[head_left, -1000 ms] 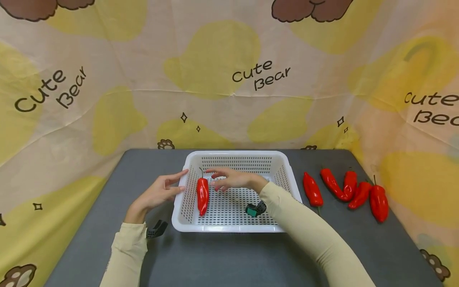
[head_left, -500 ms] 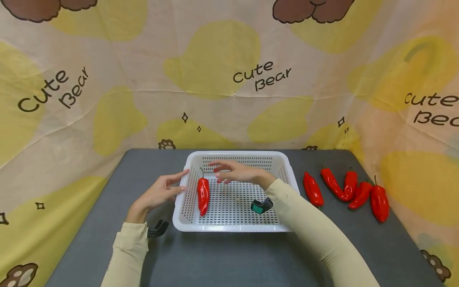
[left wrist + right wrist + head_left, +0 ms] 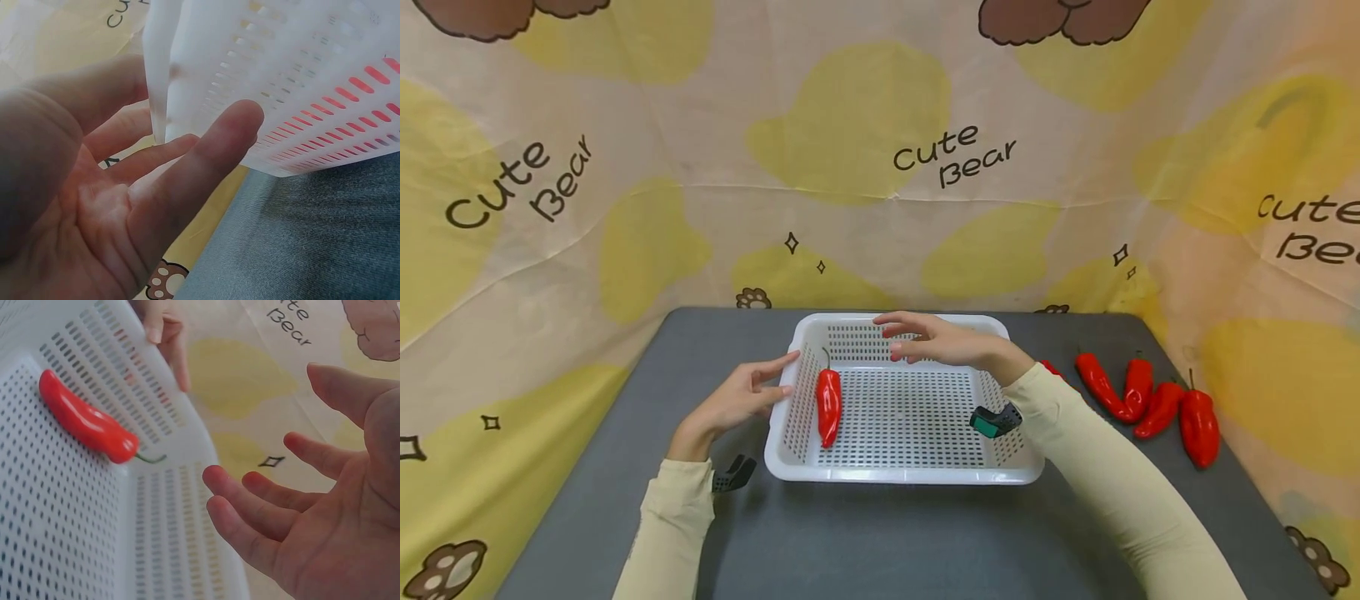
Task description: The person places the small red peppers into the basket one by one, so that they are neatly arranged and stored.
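A white perforated plastic basket (image 3: 902, 476) stands on the grey table. One red pepper (image 3: 829, 408) with a green stem lies inside it, near the left wall. My left hand (image 3: 737, 408) rests its fingertips against the basket's left rim, thumb and index finger spread apart. From the left wrist, the thumb (image 3: 219, 144) is nearly straight beside the basket's outer wall, and the other fingers reach the rim. Over the back right part of the basket hovers my right hand (image 3: 940, 340), fingers loosely extended, holding nothing. The right wrist view shows its palm and separated fingers.
Several more red peppers (image 3: 1199, 429) lie on the table (image 3: 880, 542) right of the basket. One pepper (image 3: 1051, 367) there is mostly hidden by the right forearm. A patterned cloth (image 3: 850, 125) hangs behind and along both sides.
My right hand has moved right and back, away from the pepper in the basket. The left hand stays at the rim. The view has shifted slightly.
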`<action>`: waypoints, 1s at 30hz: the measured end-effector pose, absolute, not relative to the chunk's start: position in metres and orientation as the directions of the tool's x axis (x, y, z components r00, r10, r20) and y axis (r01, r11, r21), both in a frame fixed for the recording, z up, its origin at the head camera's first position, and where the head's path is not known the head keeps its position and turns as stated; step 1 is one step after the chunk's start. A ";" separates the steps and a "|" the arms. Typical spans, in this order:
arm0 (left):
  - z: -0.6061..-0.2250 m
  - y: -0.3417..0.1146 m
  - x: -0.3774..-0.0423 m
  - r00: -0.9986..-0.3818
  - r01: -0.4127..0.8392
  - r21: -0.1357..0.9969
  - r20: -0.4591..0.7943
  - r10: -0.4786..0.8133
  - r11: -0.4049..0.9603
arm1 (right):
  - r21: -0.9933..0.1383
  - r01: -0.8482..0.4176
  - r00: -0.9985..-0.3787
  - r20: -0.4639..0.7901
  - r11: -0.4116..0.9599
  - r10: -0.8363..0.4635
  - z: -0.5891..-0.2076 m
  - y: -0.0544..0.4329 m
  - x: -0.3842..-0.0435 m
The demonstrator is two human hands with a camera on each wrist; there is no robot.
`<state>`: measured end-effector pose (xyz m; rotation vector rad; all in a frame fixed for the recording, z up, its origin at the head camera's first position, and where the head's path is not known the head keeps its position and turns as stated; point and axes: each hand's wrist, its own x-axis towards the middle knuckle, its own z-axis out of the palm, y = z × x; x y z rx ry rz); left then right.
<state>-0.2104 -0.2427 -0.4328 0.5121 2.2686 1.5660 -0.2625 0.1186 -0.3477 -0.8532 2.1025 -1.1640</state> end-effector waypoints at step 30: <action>-0.434 -0.242 -0.213 -0.875 0.090 0.946 -0.074 0.478 0.313 | -0.831 -0.293 -0.721 -0.134 0.474 -0.680 -0.333 0.232 -0.251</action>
